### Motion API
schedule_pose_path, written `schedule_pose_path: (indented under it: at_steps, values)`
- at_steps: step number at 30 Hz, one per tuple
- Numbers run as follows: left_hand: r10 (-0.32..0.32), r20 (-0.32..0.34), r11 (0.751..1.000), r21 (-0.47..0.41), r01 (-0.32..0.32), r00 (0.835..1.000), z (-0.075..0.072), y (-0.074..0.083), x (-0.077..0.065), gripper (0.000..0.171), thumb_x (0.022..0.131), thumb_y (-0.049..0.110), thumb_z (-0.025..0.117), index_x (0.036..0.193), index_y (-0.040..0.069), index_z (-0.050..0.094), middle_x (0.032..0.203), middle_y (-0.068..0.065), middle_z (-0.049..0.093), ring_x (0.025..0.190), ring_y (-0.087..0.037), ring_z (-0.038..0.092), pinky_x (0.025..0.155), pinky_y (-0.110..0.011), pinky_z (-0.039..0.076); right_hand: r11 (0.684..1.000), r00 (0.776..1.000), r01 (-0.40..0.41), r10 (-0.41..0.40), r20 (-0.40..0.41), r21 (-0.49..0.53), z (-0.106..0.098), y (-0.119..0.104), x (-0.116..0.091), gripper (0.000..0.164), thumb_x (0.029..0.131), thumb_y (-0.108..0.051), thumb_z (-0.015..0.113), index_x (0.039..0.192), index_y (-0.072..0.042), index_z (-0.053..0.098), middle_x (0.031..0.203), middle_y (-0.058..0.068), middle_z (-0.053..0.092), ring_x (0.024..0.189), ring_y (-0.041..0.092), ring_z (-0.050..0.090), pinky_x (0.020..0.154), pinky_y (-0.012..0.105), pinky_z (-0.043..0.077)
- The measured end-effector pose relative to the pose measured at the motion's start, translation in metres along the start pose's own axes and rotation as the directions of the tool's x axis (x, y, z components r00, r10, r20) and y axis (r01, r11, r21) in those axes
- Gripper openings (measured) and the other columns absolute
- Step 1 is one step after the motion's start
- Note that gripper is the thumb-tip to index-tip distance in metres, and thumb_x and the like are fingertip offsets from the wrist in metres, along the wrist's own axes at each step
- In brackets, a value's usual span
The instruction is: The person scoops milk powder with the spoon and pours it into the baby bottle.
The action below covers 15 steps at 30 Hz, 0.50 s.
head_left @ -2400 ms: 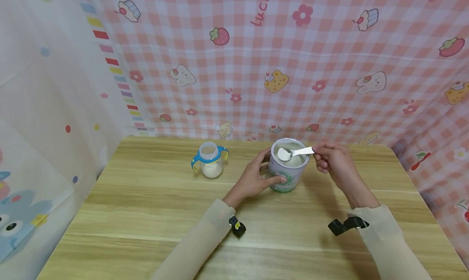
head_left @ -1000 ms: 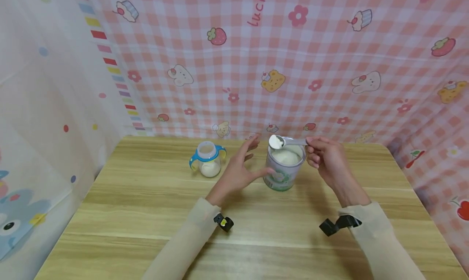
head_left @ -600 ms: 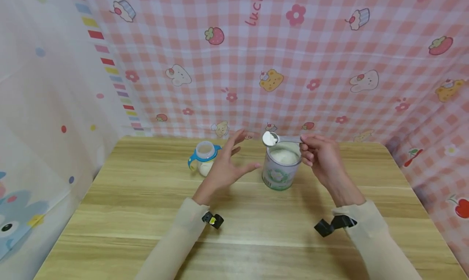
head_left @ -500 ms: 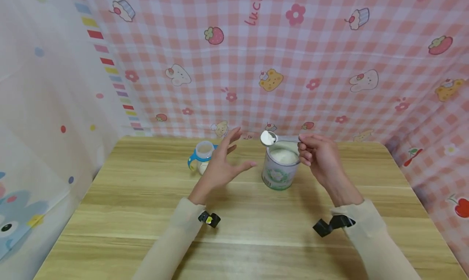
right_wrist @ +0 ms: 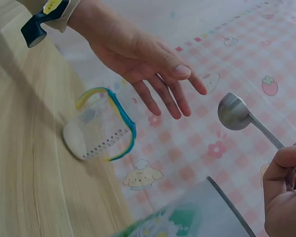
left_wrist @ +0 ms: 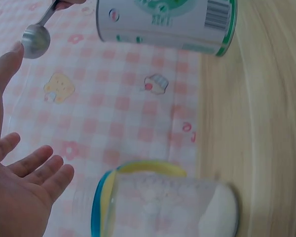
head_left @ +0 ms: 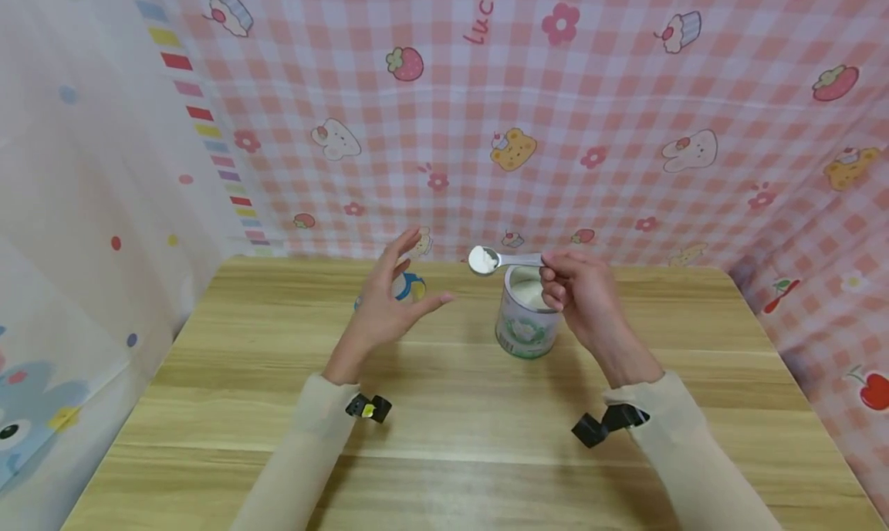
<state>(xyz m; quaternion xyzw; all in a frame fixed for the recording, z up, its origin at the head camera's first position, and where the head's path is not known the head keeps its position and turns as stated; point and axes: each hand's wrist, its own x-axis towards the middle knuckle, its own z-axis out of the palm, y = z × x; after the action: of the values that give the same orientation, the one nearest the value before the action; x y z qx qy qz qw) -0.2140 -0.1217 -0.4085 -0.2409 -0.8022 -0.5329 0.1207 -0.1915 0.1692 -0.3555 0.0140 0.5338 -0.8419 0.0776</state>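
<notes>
My right hand point(head_left: 586, 295) pinches the handle of a metal measuring spoon point(head_left: 484, 260) heaped with white powder. The spoon's bowl hangs in the air to the left of an open powder can point(head_left: 528, 326), which stands on the table with white powder inside. My left hand point(head_left: 382, 303) is raised with thumb and fingers spread, holding nothing. Behind it, mostly hidden in the head view, is a clear baby bottle point(right_wrist: 96, 131) with a blue collar and blue-and-yellow handles. The left wrist view shows the bottle point(left_wrist: 167, 207) with white powder at its bottom and no lid visible.
The wooden table point(head_left: 444, 431) reaches back to a pink checked cloth point(head_left: 444, 114) with cartoon prints. A white dotted cloth point(head_left: 83, 207) hangs at the left. Black wrist cameras sit on both sleeves.
My left hand has let go of the can and moved left, in front of the bottle. My right hand has lifted the loaded spoon out over the can's rim and carried it left.
</notes>
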Motion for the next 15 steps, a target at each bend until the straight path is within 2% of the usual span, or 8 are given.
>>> schedule_pose_path:
  at_steps: [4, 10, 15]
  values:
    - [-0.01, -0.028, 1.0, 0.014, 0.01, 1.0, -0.012, -0.003, -0.002, 0.097, 0.082, 0.029, 0.089, 0.16, 0.032, 0.031, 0.164, 0.008, 0.037, 0.152, -0.014, 0.035, 0.126, -0.043, 0.035, 1.0, 1.0, -0.005, 0.005, -0.01, -0.001, 0.008, 0.003, 0.002, 0.022, 0.107, -0.009, 0.05, 0.089, -0.006, 0.063, 0.072, 0.0, 0.054, 0.052, 0.006, 0.041, 0.045, 0.017, 0.036]
    - [-0.019, -0.065, 0.998, 0.059, 0.023, 0.998, -0.026, -0.011, -0.007, 0.098, 0.08, 0.022, 0.091, 0.159, 0.028, 0.033, 0.164, 0.003, 0.038, 0.152, -0.018, 0.035, 0.126, -0.046, 0.033, 1.0, 1.0, -0.007, 0.007, -0.012, 0.002, 0.018, 0.007, 0.006, 0.021, 0.106, -0.008, 0.051, 0.089, -0.005, 0.063, 0.07, 0.0, 0.054, 0.051, 0.006, 0.041, 0.044, 0.017, 0.035]
    - [-0.075, -0.066, 0.991, 0.106, 0.081, 0.995, -0.035, -0.016, -0.013, 0.098, 0.083, 0.027, 0.088, 0.161, 0.027, 0.029, 0.166, -0.002, 0.033, 0.155, -0.021, 0.03, 0.128, -0.047, 0.029, 1.0, 1.0, -0.02, 0.02, -0.018, 0.002, 0.026, 0.011, 0.01, 0.024, 0.106, -0.008, 0.051, 0.087, -0.007, 0.065, 0.07, 0.0, 0.054, 0.051, 0.007, 0.041, 0.044, 0.017, 0.036]
